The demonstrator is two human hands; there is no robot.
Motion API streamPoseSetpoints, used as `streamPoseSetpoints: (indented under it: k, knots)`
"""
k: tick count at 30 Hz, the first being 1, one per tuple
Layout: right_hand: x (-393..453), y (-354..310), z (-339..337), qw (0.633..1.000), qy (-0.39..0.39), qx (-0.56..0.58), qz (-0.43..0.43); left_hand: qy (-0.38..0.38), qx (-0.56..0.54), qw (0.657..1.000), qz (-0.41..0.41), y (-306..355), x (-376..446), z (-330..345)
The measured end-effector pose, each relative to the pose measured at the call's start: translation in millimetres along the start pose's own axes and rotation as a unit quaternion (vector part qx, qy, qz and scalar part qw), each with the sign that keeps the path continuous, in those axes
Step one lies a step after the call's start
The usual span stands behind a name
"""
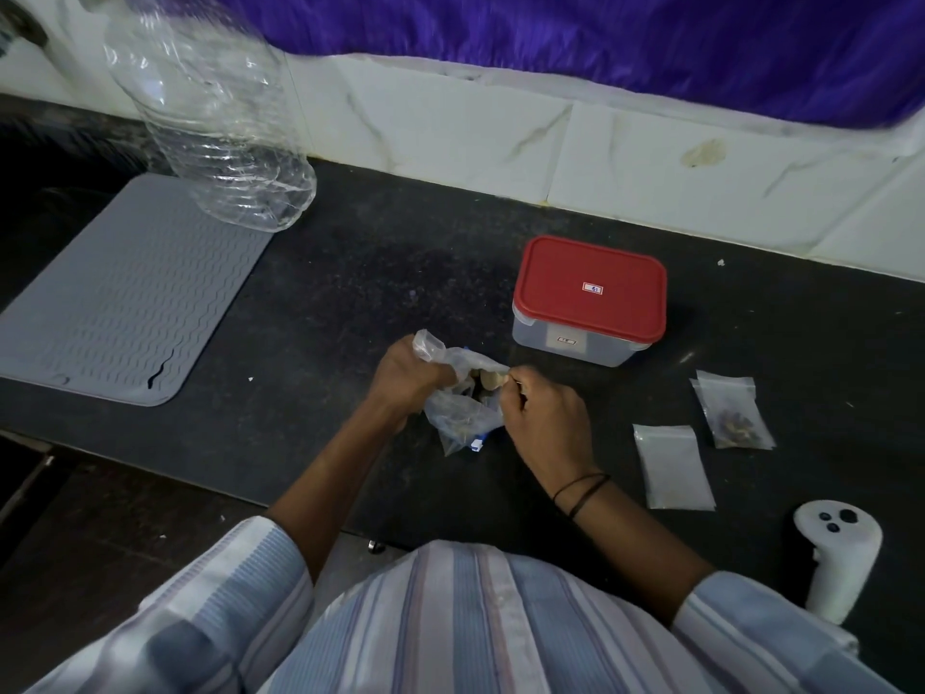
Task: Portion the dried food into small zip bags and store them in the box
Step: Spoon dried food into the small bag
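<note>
Dark stone counter [350, 303] runs the width of my view, backed by pale tiles under a purple cloth, with its near edge cutting across just in front of my shirt.

Far left, a grey ridged mat [125, 298] lies flat, and a clear plastic bottle [210, 107] stands on its back corner. It looks empty and light, so I judge a wide swing of my elbow could tip it. Between mat and hands there is bare counter, good room to set things down.

My left hand [405, 378] is curled round the bunched top of the large food bag [463, 413], gripping it. My right hand [543, 418] pinches at the bag's mouth; I cannot tell whether the fingers hold plastic or a piece of the dried food. The bag hangs crumpled just above the counter, close to the near edge. If I tug too hard the mouth may split or pieces may spill and roll off that edge.

Behind the right hand sits the box [585, 338], its red lid [590, 288] on; it must come off before storing.

Further right lie a flat empty zip bag [673, 465] and a filled zip bag [733, 418], apart. A white controller [836, 553] rests at the counter's edge, where my right forearm could knock it off.
</note>
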State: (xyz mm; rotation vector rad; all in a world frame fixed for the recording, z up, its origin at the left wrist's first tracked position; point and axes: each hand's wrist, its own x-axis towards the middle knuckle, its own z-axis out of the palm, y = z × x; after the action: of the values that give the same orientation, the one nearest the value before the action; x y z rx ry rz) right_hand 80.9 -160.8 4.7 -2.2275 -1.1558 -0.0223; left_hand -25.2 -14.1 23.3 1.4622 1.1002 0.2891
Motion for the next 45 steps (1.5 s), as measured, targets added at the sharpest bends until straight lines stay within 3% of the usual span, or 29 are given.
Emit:
streamPoseSetpoints:
  k: [5,15,22,27,32,37,41,45]
  knots:
    - [-2,3,3,0.998,-0.013,0.033,0.044,-0.019,-0.081,0.996,-0.028,5,7,6]
    - [-3,14,8,0.985,-0.041,0.143,0.09,-0.051,-0.131,0.99,-0.033,1,13,10]
    - [-12,6,9,0.999,0.012,0.002,-0.036,0.02,-0.113,0.993,-0.021,-4,20,16]
    - [-9,11,14,0.999,-0.015,-0.019,-0.024,0.047,-0.129,0.99,-0.028,-7,20,17]
    - [-3,18,15,0.992,-0.059,0.089,0.068,0.05,-0.164,0.985,-0.024,-6,19,21]
    - [-1,16,9,0.964,-0.084,0.198,0.156,0.032,-0.118,0.992,-0.028,-6,24,23]
    - [-3,16,9,0.919,-0.094,0.298,0.239,0.008,-0.102,0.994,-0.025,-3,27,19]
    - [-5,16,8,0.877,-0.085,0.39,0.269,0.026,-0.129,0.991,-0.021,-6,26,17]
